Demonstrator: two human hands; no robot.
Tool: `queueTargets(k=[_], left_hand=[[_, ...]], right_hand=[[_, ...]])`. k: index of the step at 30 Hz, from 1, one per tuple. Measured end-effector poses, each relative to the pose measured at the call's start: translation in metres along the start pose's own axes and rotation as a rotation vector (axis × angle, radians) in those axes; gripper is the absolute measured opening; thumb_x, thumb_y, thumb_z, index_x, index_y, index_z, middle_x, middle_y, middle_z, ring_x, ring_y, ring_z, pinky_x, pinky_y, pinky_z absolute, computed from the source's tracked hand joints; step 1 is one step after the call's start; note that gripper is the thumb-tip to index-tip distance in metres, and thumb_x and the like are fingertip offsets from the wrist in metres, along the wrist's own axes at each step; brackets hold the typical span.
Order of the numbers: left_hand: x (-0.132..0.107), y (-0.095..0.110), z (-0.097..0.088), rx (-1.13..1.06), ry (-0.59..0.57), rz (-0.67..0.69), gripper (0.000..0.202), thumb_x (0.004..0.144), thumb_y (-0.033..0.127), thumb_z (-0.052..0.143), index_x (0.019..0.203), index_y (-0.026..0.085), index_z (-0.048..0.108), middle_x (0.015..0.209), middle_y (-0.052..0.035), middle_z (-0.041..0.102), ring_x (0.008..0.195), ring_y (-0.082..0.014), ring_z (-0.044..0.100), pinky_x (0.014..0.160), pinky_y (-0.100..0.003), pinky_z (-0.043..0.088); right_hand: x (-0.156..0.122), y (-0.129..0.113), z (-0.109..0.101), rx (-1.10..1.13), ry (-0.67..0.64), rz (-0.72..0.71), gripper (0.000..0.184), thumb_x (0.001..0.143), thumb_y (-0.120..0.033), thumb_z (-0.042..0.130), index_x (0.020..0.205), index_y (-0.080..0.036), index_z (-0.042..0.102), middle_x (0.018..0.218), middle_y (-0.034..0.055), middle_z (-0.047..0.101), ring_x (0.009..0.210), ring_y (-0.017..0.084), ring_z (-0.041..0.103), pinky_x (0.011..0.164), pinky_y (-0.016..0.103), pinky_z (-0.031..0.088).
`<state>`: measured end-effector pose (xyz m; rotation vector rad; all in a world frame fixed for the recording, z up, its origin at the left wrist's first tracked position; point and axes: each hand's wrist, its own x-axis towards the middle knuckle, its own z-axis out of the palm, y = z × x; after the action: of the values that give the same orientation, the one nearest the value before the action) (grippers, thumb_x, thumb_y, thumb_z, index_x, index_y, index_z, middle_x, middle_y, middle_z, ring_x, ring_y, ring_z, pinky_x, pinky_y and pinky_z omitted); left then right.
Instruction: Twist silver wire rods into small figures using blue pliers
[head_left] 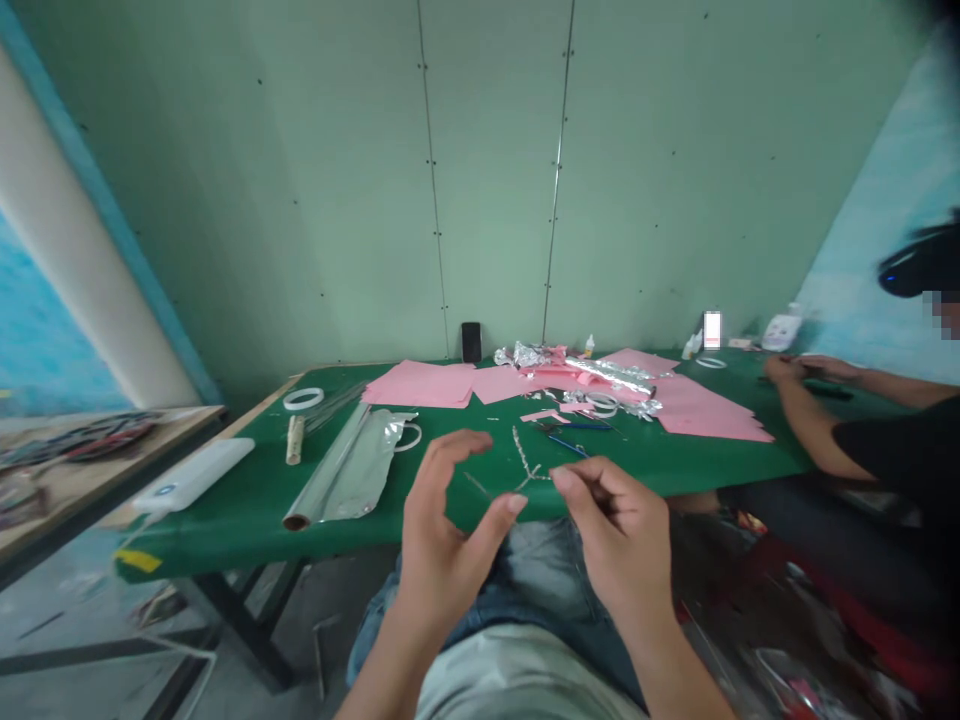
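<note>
My right hand pinches one end of a thin, silvery, branched piece that looks like twisted foil or wire. One long arm of it points up and away, and shorter arms fork near my fingers. Just left of it, my left hand is open, thumb and fingers curved apart with nothing between them. The thumb tip is close to the lower fork; whether it touches cannot be made out. Beyond my hands, blue-handled pliers lie on the green tabletop.
A foil roll lies left, near a tape roll and a white power strip or box. Pink sheets and crumpled foil spread along the back. A black phone leans on the wall. Another person's hands work at right.
</note>
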<state>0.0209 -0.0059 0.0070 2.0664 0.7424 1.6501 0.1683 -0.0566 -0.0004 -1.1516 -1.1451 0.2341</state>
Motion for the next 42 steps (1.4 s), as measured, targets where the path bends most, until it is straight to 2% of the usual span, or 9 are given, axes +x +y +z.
queueTargets(k=[2,4,7,10,14,20,25,35,42], left_hand=[[-0.002,0.003,-0.002,-0.292,-0.176,-0.258,0.027,0.083,0.035,0.072,0.104,0.019,0.066,0.093,-0.0069,0.072,0.085,-0.0217,0.068,0.076,-0.034,0.054],[-0.004,0.005,-0.001,-0.5,-0.297,-0.475,0.023,0.08,0.038,0.074,0.088,0.017,0.067,0.069,-0.0019,0.068,0.06,-0.0165,0.065,0.057,-0.028,0.054],[-0.009,0.008,0.004,-0.665,-0.235,-0.613,0.026,0.077,0.037,0.077,0.075,0.016,0.063,0.057,0.002,0.063,0.043,-0.0104,0.057,0.043,-0.021,0.048],[-0.013,0.012,0.007,-0.742,-0.188,-0.626,0.026,0.078,0.037,0.077,0.074,0.016,0.062,0.056,0.0029,0.062,0.038,-0.0071,0.052,0.038,-0.017,0.043],[-0.016,0.02,0.006,-0.814,-0.225,-0.631,0.026,0.081,0.037,0.074,0.077,0.017,0.058,0.054,0.0037,0.061,0.033,-0.0036,0.043,0.034,-0.013,0.034],[-0.019,0.03,0.002,-0.859,-0.217,-0.662,0.025,0.084,0.036,0.071,0.08,0.018,0.055,0.052,0.0051,0.057,0.034,-0.0005,0.029,0.034,-0.01,0.023],[-0.019,0.034,0.001,-0.912,-0.212,-0.728,0.028,0.081,0.038,0.074,0.078,0.018,0.053,0.051,0.0052,0.055,0.036,-0.001,0.026,0.034,-0.011,0.021],[-0.024,0.029,0.001,-0.935,-0.248,-0.715,0.025,0.082,0.036,0.074,0.078,0.018,0.056,0.05,0.0046,0.054,0.037,-0.0025,0.03,0.035,-0.011,0.022],[-0.024,0.029,0.0,-0.947,-0.257,-0.748,0.027,0.081,0.038,0.074,0.076,0.018,0.056,0.049,0.0055,0.05,0.037,-0.0028,0.028,0.036,-0.013,0.022]], right_hand=[[-0.004,-0.005,-0.004,-0.004,-0.039,-0.014,0.027,0.087,-0.039,0.063,0.07,-0.018,0.068,0.052,-0.0039,0.052,0.047,0.008,0.041,0.044,0.019,0.033],[-0.008,-0.007,-0.006,0.009,-0.079,-0.021,0.025,0.087,-0.037,0.063,0.071,-0.019,0.068,0.054,-0.0034,0.054,0.048,0.008,0.042,0.045,0.019,0.034],[-0.011,-0.003,-0.006,0.168,-0.112,-0.01,0.023,0.091,-0.04,0.058,0.09,-0.02,0.069,0.057,-0.005,0.048,0.048,0.008,0.037,0.044,0.019,0.03],[-0.013,0.004,-0.003,0.328,-0.094,0.038,0.027,0.097,-0.043,0.047,0.097,-0.021,0.065,0.056,-0.0069,0.04,0.046,0.008,0.032,0.042,0.019,0.025],[-0.016,0.005,-0.001,0.191,-0.2,0.065,0.031,0.096,-0.041,0.05,0.079,-0.019,0.064,0.053,-0.0065,0.038,0.046,0.008,0.031,0.042,0.02,0.025],[-0.025,-0.005,0.0,0.08,-0.243,-0.055,0.033,0.097,-0.039,0.047,0.08,-0.02,0.069,0.053,-0.0043,0.046,0.046,0.01,0.037,0.044,0.022,0.029],[-0.03,-0.002,-0.001,0.037,-0.273,-0.073,0.031,0.097,-0.036,0.048,0.08,-0.021,0.069,0.057,-0.0029,0.054,0.05,0.011,0.043,0.047,0.022,0.031],[-0.031,-0.003,-0.002,0.215,-0.404,0.043,0.038,0.099,-0.04,0.043,0.067,-0.021,0.05,0.053,-0.0063,0.038,0.046,0.009,0.031,0.044,0.021,0.026],[-0.032,0.0,-0.003,0.176,-0.434,0.035,0.037,0.098,-0.042,0.044,0.069,-0.021,0.052,0.056,-0.0058,0.04,0.049,0.01,0.034,0.048,0.022,0.029]])
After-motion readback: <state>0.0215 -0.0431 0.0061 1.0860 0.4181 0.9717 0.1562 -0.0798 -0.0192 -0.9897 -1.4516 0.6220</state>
